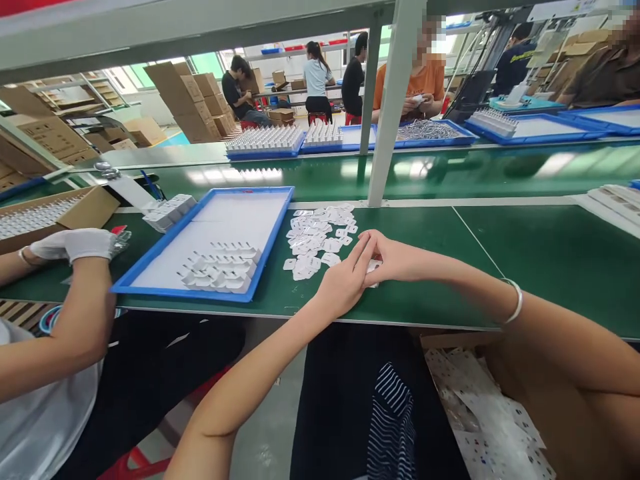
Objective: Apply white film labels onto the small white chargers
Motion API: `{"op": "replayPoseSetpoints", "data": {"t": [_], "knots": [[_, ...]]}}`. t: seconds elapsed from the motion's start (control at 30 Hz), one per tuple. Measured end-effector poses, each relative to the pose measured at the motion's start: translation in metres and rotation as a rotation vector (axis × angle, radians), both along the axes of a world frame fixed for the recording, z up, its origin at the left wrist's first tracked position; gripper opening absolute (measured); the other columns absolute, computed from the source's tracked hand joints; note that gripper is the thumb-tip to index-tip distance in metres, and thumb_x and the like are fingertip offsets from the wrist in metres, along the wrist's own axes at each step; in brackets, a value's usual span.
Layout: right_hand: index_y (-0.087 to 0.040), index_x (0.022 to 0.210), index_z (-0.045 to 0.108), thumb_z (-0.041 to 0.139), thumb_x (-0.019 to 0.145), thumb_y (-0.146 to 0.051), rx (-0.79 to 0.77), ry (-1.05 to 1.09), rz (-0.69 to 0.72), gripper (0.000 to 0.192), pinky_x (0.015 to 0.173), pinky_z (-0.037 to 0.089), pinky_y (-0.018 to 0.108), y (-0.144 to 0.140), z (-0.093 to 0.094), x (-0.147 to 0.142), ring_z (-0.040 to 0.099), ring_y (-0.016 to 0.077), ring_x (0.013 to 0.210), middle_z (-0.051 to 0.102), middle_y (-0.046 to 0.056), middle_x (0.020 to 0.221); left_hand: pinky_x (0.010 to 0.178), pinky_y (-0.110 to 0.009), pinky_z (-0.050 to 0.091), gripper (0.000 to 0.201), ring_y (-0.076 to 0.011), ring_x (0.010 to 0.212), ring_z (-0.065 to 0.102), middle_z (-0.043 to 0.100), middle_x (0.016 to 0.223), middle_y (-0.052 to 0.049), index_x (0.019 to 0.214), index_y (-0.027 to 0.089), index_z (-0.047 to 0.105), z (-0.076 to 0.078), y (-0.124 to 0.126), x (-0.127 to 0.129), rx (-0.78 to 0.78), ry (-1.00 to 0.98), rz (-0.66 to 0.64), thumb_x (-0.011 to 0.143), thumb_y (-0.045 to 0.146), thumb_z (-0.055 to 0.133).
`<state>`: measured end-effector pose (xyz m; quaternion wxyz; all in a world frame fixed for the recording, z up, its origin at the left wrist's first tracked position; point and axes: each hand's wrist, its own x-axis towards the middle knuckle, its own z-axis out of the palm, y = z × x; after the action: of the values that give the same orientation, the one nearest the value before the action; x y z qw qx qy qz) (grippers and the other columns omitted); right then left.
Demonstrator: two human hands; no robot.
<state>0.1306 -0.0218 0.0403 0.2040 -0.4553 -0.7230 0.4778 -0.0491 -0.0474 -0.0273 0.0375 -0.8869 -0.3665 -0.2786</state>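
Note:
My left hand (345, 283) and my right hand (397, 259) meet above the green table, with their fingertips touching. Both are closed around small white tags (373, 267), which show partly in the gap between my thumb and fingers; how many there are is hidden. Just beyond and left of my hands lies a loose pile of similar flat white tags (313, 233) with rounded corners and faint print. A blue-rimmed tray (267, 247) stands left of the pile, holding rows of white plastic parts (223, 270) with upright metal pins.
At left, a co-worker's white-gloved hands (90, 245) hold a clear bag near a cardboard box (95, 207) of white parts. A metal post (393, 107) rises behind the pile. An open carton (465, 340) with printed sheets is below the table edge at right. More trays line the far bench.

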Motion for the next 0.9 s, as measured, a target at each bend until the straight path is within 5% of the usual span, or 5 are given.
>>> {"op": "replayPoseSetpoints", "data": {"t": [0.1,0.2,0.37,0.53,0.9], "knots": [[-0.019,0.154,0.03,0.088,0.062,-0.032,-0.194,-0.018,0.168,0.109,0.085,0.056,0.032,0.006,0.017,0.0,0.065,0.0277,0.11,0.068,0.011,0.119,0.075,-0.032,0.061,0.053,-0.0279,0.111,0.07,0.062,0.137,-0.022,0.146,0.011,0.038,0.002,-0.012,-0.012,-0.015,-0.147,-0.033,0.094,0.014,0.043],[-0.022,0.158,0.026,0.076,0.079,-0.041,-0.311,0.025,0.298,0.095,0.087,0.057,0.034,0.02,0.03,-0.008,0.069,0.0245,0.106,0.069,0.011,0.124,0.09,-0.035,0.059,0.038,-0.0251,0.111,0.071,0.071,0.124,-0.014,0.129,0.016,0.059,0.006,-0.035,-0.028,-0.092,-0.384,-0.007,0.091,0.014,0.055],[-0.016,0.113,0.07,0.063,0.091,-0.032,0.13,-0.203,0.178,0.028,0.079,0.053,0.027,0.041,0.007,-0.06,0.069,0.0196,0.095,0.072,0.01,0.115,0.087,-0.029,0.061,0.039,-0.0213,0.099,0.074,0.076,0.111,-0.007,0.112,0.022,0.072,0.01,-0.09,-0.046,-0.449,-0.891,0.229,0.074,0.021,0.082],[-0.015,0.079,0.067,0.08,0.074,-0.029,0.261,-0.395,0.081,0.02,0.072,0.043,0.031,0.04,-0.034,-0.111,0.064,0.0283,0.095,0.071,0.013,0.096,0.09,-0.03,0.061,0.06,-0.0241,0.109,0.072,0.074,0.121,-0.009,0.121,0.024,0.069,0.001,-0.126,-0.055,-0.735,-1.231,0.378,0.064,0.021,0.089],[-0.019,0.054,0.046,0.075,0.071,-0.029,0.181,-0.26,0.059,0.035,0.056,0.026,0.028,0.057,-0.044,-0.082,0.041,0.0128,0.059,0.043,-0.004,0.055,0.096,-0.038,0.055,0.046,-0.0262,0.111,0.068,0.07,0.121,-0.012,0.109,0.017,0.071,-0.015,-0.093,-0.066,-0.724,-1.213,0.399,0.067,0.03,0.086]]}}
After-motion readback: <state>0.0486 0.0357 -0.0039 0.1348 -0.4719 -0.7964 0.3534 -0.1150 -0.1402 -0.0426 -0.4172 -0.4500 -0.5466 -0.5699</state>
